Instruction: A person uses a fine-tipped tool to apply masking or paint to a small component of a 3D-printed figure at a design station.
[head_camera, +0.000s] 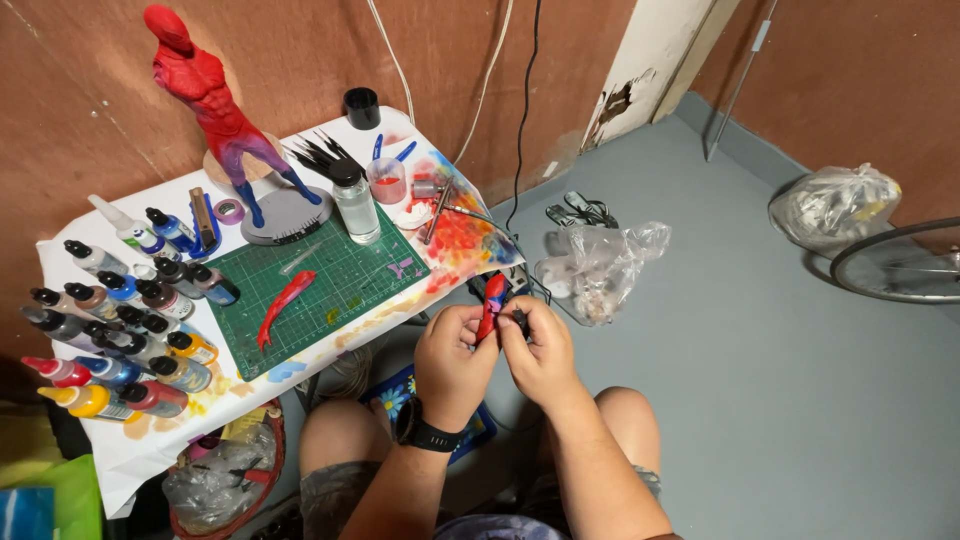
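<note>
Between the knees, left hand and right hand both pinch a red figure part. Fingers hide its lower end; a small black piece at the right fingertips is unclear.

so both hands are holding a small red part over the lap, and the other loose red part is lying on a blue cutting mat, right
Not quite: the head view shows the cutting mat is green, not blue. The rest holds: the left hand and right hand hold a small red part over the lap, and the other loose red part lies on that mat.
</note>
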